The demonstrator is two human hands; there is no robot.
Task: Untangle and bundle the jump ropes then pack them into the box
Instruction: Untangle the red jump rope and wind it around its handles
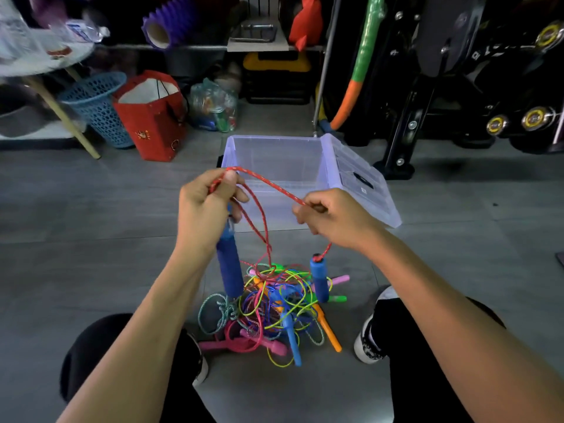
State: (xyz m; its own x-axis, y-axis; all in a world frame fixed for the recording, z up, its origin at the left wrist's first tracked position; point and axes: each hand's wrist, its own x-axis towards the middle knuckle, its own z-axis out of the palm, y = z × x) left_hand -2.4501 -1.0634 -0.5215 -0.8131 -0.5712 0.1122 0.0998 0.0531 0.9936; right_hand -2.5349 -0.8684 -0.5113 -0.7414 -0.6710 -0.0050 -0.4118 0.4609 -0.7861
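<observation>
The left hand [204, 209] pinches a red braided jump rope [274, 186] and grips its blue foam handle [229, 267]; the right hand [328, 216] pinches the same rope farther along, its second blue handle [319, 282] dangling. Below lies a tangled pile of coloured ropes [274, 312] on the floor. The clear plastic box [274, 157] beyond looks empty, so the task seems barely begun.

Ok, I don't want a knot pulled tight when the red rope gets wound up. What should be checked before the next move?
1. Both hands hold the red rope: ok, left hand and right hand pinch it.
2. Both blue handles free of the pile: not ok; left blue handle and right blue handle hang at its top.
3. Rope clear of the tangled pile: not ok, a loop runs into it.
4. Clear box open: ok, lid leans beside it.
5. Box empty: ok.
</observation>
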